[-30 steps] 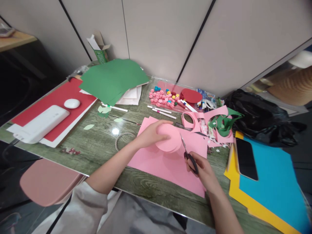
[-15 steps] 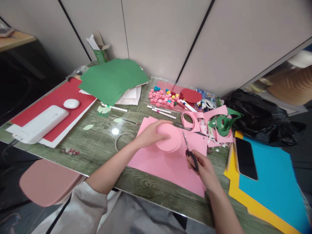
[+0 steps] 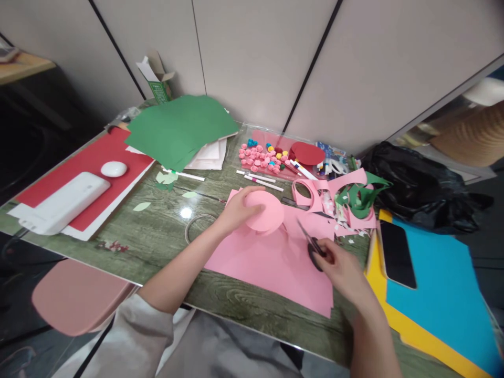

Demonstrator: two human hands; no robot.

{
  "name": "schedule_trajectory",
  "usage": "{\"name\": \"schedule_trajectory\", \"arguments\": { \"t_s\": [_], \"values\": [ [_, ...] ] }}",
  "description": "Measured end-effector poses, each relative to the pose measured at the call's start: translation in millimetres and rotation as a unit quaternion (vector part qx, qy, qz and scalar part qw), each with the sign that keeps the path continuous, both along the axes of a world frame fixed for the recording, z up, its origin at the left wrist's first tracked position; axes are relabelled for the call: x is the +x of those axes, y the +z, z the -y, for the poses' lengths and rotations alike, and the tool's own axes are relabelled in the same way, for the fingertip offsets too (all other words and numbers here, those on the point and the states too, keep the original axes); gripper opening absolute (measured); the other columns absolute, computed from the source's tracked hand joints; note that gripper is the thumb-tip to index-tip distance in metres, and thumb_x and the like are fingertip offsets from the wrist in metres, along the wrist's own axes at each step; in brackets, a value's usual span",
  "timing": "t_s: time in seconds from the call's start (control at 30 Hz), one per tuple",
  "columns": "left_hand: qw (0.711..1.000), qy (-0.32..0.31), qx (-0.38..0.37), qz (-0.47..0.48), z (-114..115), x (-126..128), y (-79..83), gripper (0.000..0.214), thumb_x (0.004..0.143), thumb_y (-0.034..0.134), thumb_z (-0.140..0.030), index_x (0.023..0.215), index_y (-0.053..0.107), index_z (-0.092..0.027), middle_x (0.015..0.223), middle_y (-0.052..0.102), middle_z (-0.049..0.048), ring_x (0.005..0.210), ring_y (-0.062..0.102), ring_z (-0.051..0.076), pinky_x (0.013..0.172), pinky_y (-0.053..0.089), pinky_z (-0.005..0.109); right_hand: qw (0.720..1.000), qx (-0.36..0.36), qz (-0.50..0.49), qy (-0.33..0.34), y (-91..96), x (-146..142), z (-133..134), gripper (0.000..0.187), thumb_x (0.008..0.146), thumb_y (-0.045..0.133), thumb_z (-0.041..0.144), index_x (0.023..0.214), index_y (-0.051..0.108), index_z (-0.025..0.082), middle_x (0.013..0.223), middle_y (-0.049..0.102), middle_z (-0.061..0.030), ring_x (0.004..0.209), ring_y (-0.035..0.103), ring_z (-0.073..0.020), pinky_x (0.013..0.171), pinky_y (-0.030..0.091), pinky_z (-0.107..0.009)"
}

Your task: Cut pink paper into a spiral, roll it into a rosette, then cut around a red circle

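Left hand: grasping a pink paper disc, thumb laid over its upper face. The disc is at the centre of the frame, above the pink sheets; a further pink edge shows under its lower rim. Whether that edge belongs to a second disc cannot be determined.

Right hand: closed around the dark handles of a pair of scissors, right of centre. The blades point toward the upper left of the frame and stand apart from the disc.

The pink sheets lie on the worktop, their lower edge near its front edge. Pink offcuts and green offcuts are heaped right of centre, beside a black bag. At lower right, a phone rests over blue paper and yellow paper.

Upper centre: small pink pieces and red discs; white sticks lie just below the pink pieces. Green sheets occupy the upper left. A thin ring lies near the left forearm.
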State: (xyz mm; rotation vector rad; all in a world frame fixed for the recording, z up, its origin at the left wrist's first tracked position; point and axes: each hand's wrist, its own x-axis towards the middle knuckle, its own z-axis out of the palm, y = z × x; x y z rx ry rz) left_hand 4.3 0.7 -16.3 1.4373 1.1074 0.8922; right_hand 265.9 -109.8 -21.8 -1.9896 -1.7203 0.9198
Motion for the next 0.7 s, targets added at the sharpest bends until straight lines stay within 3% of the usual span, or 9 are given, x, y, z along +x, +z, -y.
{"name": "schedule_trajectory", "arguments": {
  "t_s": [0.07, 0.13, 0.23, 0.33, 0.47, 0.53, 0.6, 0.7],
  "values": [
    [1.000, 0.020, -0.014, 0.008, -1.6, 0.6, -3.7, 0.044, 0.071, 0.061, -0.024, 0.115, 0.057, -0.020, 0.120, 0.058, 0.0065, 0.108, 0.054, 0.023, 0.091, 0.043, 0.034, 0.992, -0.008, 0.123, 0.025, 0.3, -1.5, 1.9, 0.023, 0.074, 0.059, 0.043, 0.082, 0.056, 0.022, 0.071, 0.060, -0.0026, 0.063, 0.054, -0.0204, 0.057, 0.035, -0.030],
    [0.999, 0.030, -0.025, 0.018, -2.9, 1.3, -7.0, 0.045, 0.071, 0.061, -0.024, 0.116, 0.057, -0.020, 0.119, 0.058, 0.0069, 0.104, 0.055, 0.022, 0.089, 0.044, 0.033, 0.984, -0.016, 0.169, 0.049, 0.3, -0.7, 3.7, 0.026, 0.075, 0.058, 0.044, 0.088, 0.056, 0.022, 0.082, 0.063, -0.0050, 0.071, 0.058, -0.0236, 0.060, 0.037, -0.031],
    [0.999, 0.034, -0.022, 0.015, -3.6, 1.7, -9.0, 0.045, 0.070, 0.062, -0.025, 0.115, 0.057, -0.020, 0.118, 0.058, 0.0064, 0.103, 0.055, 0.022, 0.089, 0.044, 0.032, 0.980, -0.022, 0.184, 0.075, 2.5, 1.3, 6.3, 0.027, 0.076, 0.056, 0.044, 0.092, 0.055, 0.022, 0.087, 0.064, -0.0056, 0.076, 0.059, -0.0248, 0.063, 0.039, -0.032],
    [0.999, 0.032, -0.016, 0.004, -3.1, 1.5, -9.0, 0.045, 0.070, 0.063, -0.025, 0.114, 0.058, -0.021, 0.119, 0.057, 0.0057, 0.105, 0.054, 0.022, 0.090, 0.043, 0.032, 0.979, -0.038, 0.183, 0.078, 6.0, 2.4, 7.8, 0.023, 0.077, 0.056, 0.044, 0.086, 0.054, 0.023, 0.078, 0.063, -0.0030, 0.070, 0.058, -0.0229, 0.059, 0.037, -0.030],
    [0.998, 0.042, -0.033, 0.026, -2.9, 2.8, -11.9, 0.045, 0.069, 0.064, -0.025, 0.113, 0.059, -0.021, 0.120, 0.057, 0.0060, 0.105, 0.054, 0.022, 0.090, 0.043, 0.032, 0.988, -0.028, 0.144, 0.041, 6.2, 7.3, 8.2, 0.020, 0.077, 0.057, 0.042, 0.082, 0.054, 0.023, 0.067, 0.059, -0.0003, 0.060, 0.054, -0.0193, 0.056, 0.035, -0.029],
    [0.992, 0.056, -0.072, 0.088, -3.8, 4.4, -14.3, 0.047, 0.068, 0.066, -0.026, 0.114, 0.058, -0.020, 0.118, 0.058, 0.0067, 0.101, 0.056, 0.021, 0.085, 0.045, 0.030, 0.997, 0.010, 0.075, -0.011, 3.5, 9.3, 7.3, 0.021, 0.080, 0.054, 0.042, 0.087, 0.054, 0.023, 0.068, 0.057, -0.0004, 0.061, 0.053, -0.0182, 0.057, 0.037, -0.029],
    [0.971, 0.081, -0.133, 0.179, -5.6, 6.1, -16.6, 0.050, 0.067, 0.068, -0.026, 0.115, 0.058, -0.019, 0.113, 0.061, 0.0069, 0.094, 0.058, 0.018, 0.079, 0.047, 0.027, 0.994, 0.046, -0.074, -0.072, -0.8, 6.5, 5.5, 0.026, 0.083, 0.049, 0.046, 0.094, 0.052, 0.023, 0.077, 0.059, -0.0022, 0.066, 0.055, -0.0182, 0.060, 0.042, -0.030],
    [0.920, 0.124, -0.238, 0.286, -9.2, 7.7, -20.1, 0.047, 0.065, 0.069, -0.021, 0.110, 0.059, -0.019, 0.103, 0.064, 0.0052, 0.081, 0.060, 0.013, 0.068, 0.048, 0.022, 0.922, 0.029, -0.369, -0.114, -10.7, -12.6, 1.4, 0.041, 0.081, 0.045, 0.059, 0.104, 0.045, 0.025, 0.102, 0.058, -0.0080, 0.076, 0.062, -0.0212, 0.063, 0.048, -0.034]
  ]
}}
